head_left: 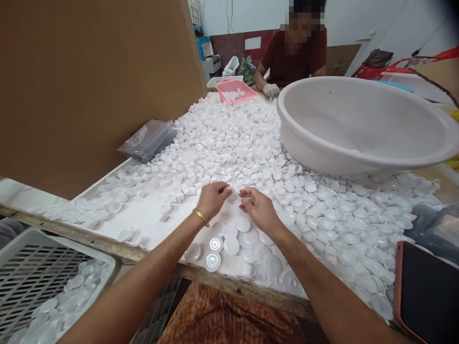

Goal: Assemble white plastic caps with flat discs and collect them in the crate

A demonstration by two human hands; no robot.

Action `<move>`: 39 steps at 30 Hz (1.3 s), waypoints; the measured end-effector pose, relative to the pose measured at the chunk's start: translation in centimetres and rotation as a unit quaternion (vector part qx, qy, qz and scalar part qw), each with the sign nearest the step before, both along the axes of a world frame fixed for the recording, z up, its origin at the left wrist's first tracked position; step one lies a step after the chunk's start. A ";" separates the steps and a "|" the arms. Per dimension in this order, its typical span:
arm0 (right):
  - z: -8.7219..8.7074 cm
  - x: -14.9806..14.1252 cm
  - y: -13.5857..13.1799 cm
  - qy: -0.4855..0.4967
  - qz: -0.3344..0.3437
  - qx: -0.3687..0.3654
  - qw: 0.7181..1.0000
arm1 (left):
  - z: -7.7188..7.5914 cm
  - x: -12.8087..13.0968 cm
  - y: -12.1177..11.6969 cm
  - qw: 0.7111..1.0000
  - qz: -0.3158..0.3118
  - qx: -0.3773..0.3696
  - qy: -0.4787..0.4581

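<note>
My left hand (214,198), with a gold bangle at the wrist, is closed in a pinch on a small white plastic piece (231,193). Too little of that piece shows to tell whether it is a cup or a saucer. Just to its right, my right hand (258,206) has thumb and fingers apart, with nothing visible between them. Below both hands lie loose white plastic saucers (231,245), several overlapping, and a small white cup (245,271) near the table edge. A wide heap of small white cups and saucers (247,143) spreads beyond my hands.
A large white basin (315,143) stands on the heap at right, and a phone (426,291) is at the near right. A cardboard box (96,86) rises at left above a plastic-wrapped pack (148,138). Farther back are a pink tray (224,85) and a seated person's gloved hand (271,91). A crate (103,260) holds white pieces.
</note>
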State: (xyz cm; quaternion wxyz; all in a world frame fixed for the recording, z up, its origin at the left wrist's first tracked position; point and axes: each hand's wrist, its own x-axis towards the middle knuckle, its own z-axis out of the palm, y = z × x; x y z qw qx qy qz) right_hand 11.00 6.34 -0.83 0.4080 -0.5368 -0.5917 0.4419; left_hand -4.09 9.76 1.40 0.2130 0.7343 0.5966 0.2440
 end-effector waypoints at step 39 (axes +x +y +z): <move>-0.4 0.1 -0.5 -0.262 0.137 0.097 0.950 | 0.4 -1.6 -4.0 0.934 -0.079 -0.019 0.349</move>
